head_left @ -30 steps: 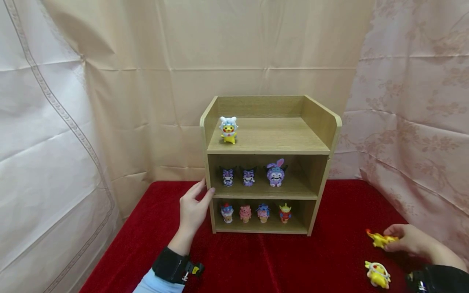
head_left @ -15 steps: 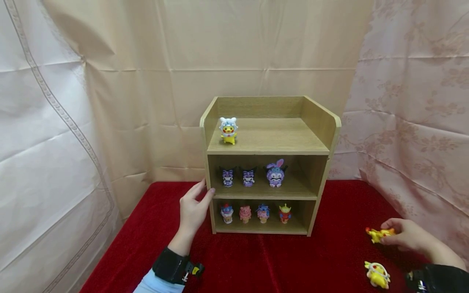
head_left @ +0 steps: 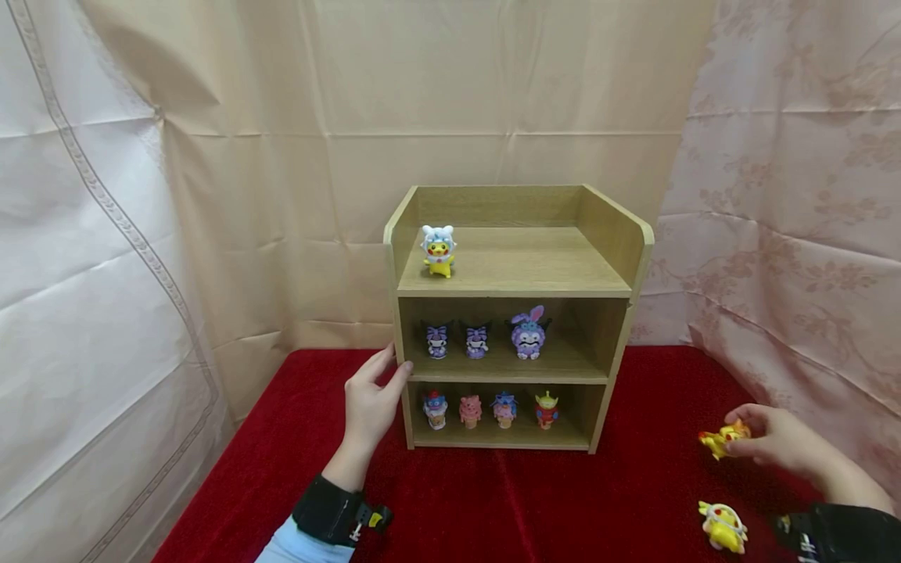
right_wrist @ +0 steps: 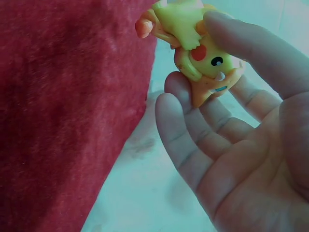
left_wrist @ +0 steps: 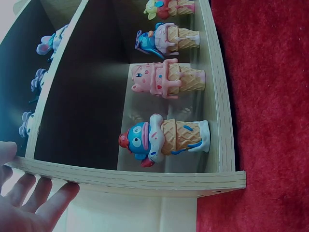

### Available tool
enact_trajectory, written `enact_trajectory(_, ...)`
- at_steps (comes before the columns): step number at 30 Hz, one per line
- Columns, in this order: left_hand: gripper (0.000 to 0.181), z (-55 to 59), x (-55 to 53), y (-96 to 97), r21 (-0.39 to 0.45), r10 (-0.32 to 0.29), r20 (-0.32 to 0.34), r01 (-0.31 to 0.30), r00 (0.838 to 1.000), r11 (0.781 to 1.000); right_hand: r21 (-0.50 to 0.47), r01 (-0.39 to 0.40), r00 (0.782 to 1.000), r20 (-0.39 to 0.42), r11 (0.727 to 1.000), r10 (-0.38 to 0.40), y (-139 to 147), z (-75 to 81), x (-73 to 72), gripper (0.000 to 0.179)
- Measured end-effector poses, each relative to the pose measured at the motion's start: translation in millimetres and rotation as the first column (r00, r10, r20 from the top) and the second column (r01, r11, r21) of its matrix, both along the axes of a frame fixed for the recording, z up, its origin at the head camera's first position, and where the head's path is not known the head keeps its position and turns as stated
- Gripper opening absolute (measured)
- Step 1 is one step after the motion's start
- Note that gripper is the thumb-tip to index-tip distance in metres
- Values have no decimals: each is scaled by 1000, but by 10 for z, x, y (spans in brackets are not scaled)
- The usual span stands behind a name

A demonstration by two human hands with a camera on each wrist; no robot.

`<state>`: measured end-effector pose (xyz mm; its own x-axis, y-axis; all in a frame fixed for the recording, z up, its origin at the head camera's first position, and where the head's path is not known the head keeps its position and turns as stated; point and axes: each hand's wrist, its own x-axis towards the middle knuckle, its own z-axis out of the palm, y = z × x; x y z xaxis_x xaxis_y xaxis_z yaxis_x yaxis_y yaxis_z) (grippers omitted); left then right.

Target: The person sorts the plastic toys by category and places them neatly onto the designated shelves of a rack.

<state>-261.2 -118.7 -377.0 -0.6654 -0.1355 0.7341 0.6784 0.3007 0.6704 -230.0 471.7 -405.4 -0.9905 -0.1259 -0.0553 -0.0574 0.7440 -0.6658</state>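
My right hand point(head_left: 791, 446) pinches a yellow Pikachu figurine point(head_left: 718, 440) between thumb and fingers at the right of the red cloth. The right wrist view shows the figurine point(right_wrist: 205, 53) tipped on its side, with an orange hood and a red-orange tail tip. On the cloth nearer me lies another Pikachu figurine point(head_left: 725, 529) with a white band. My left hand point(head_left: 373, 399) grips the left side panel of a wooden shelf point(head_left: 514, 378); its thumb is at the front edge and its fingers point(left_wrist: 58, 203) lie along the outer side.
One Pikachu figurine in a white-blue hood point(head_left: 439, 252) stands at the left of the top tier. Purple figurines point(head_left: 476, 342) stand on the middle tier, several ice-cream-cone figurines point(head_left: 436, 410) on the bottom. Beige curtain point(head_left: 281, 195) hangs behind.
My right hand has lifted the hooded Pikachu figurine slightly, moving a little away from me and to the left. The left hand has stayed on the shelf panel.
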Motion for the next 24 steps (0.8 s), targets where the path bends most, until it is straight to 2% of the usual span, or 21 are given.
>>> enact_trajectory(8, 41, -3, 3, 3, 0, 3, -7, -3, 1000, 1000, 21, -8, 996, -90, 1000, 10, -88, 62, 11, 44)
enact_trajectory(14, 41, -7, 1, 1, -1, -1, -15, 1, 1000, 1000, 76, -26, 976, -214, 997, 42, -184, 94, 21, 42)
enact_trajectory(24, 40, 5, 5, -3, 4, 0, 7, 0, 1000, 1000, 88, -42, 966, -252, 995, 63, -357, 216, 38, 42)
